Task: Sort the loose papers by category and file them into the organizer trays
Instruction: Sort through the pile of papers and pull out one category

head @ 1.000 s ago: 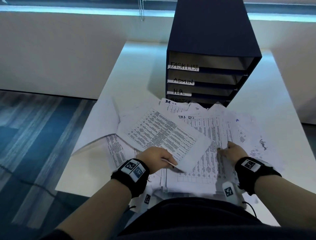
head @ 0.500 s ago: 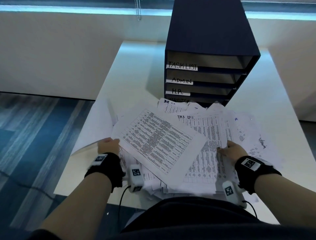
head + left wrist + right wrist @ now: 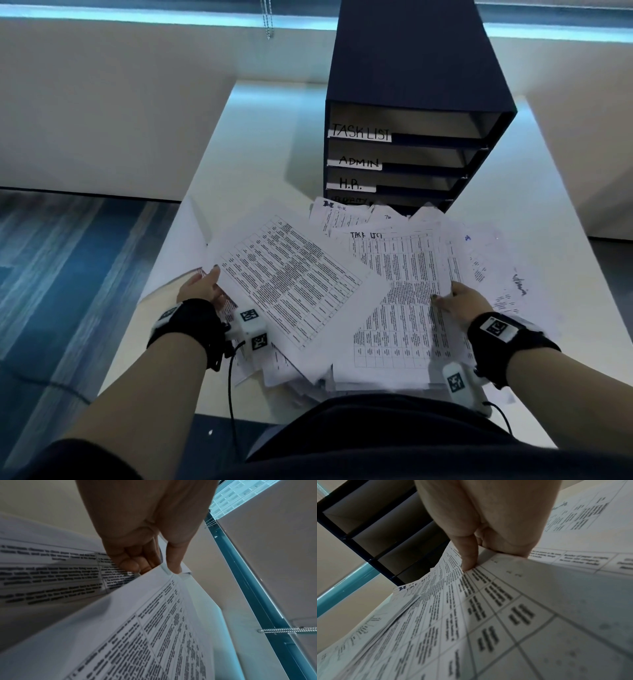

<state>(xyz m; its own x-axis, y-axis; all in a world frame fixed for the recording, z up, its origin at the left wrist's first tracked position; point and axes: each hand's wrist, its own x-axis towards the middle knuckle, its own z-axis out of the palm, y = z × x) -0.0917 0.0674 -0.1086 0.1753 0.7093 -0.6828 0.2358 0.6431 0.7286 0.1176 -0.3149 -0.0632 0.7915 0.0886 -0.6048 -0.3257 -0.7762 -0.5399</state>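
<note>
Sorting stage: picking through a loose heap; nothing visibly filed, the organizer trays showing only bare interiors from this angle.
Left hand: left hand [image 3: 202,289] pinches the near-left corner of a tilted sheet [image 3: 291,277], thumb on top and fingers curled beneath, as the left wrist view shows; the sheet lies skewed across the heap, and whether it is clear of the paper below I cannot tell.
Right hand: right hand [image 3: 460,301] grips the right edge of the task-list sheet [image 3: 404,294], thumb on the printed face, other fingers tucked under the edge and out of sight.
Papers: paper heap [image 3: 486,260] sprawls between and beyond both hands, spilling over the near edge of the table [image 3: 260,144]; handwritten headings show on a few sheets ahead of the hands, one reading like "TASK LIST", one "H.R."
Organizer: organizer [image 3: 411,68] stands ahead of the right hand, well past the heap, its lowest slot partly hidden by paper; labels read TASK LIST, ADMIN, H.R., the bottom one illegible.
Step in hand: judged as separating single sheets and reading their category.
Next move calls for: checking the tilted sheet for a heading (none legible here), freeing it without dragging its neighbours, then carrying it forward, squared to the matching slot.
Risk: near-edge sheets look liable to slide off the table.
</note>
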